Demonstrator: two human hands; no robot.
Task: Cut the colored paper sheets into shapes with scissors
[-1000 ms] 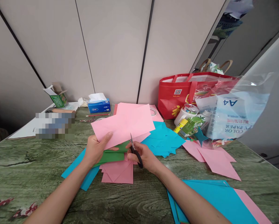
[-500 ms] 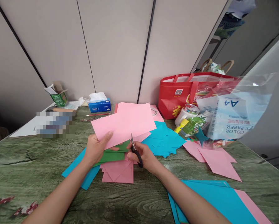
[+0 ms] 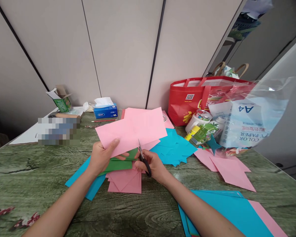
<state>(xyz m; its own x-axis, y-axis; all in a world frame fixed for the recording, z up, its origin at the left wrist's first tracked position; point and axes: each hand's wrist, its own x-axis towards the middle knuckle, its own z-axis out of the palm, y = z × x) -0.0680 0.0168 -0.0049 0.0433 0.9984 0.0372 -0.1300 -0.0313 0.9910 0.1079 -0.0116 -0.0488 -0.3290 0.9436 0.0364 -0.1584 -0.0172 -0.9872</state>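
Note:
A pink sheet of paper (image 3: 130,133) is pinched at its lower left by my left hand (image 3: 104,156), thumb on top and fingers beneath. My right hand (image 3: 151,164) grips black-handled scissors (image 3: 145,164), whose blades point up at the sheet's lower edge. How far the paper sits between the blades I cannot tell. Under my hands lie green paper pieces (image 3: 120,165), darker pink pieces (image 3: 128,184) and blue strips (image 3: 96,187). Just right of the sheet is a pile of cut blue paper (image 3: 175,148).
A red bag (image 3: 180,105), a clear A4 paper bag (image 3: 249,121), a yellow glue stick (image 3: 192,133) and a green box (image 3: 204,133) stand back right. Pink pieces (image 3: 234,171) and blue sheets (image 3: 219,210) lie at right. A blue tissue box (image 3: 105,111) sits at the back.
The held pink sheet has shifted slightly, its right corner rising a little and moving right. Both hands keep nearly the same place and hold.

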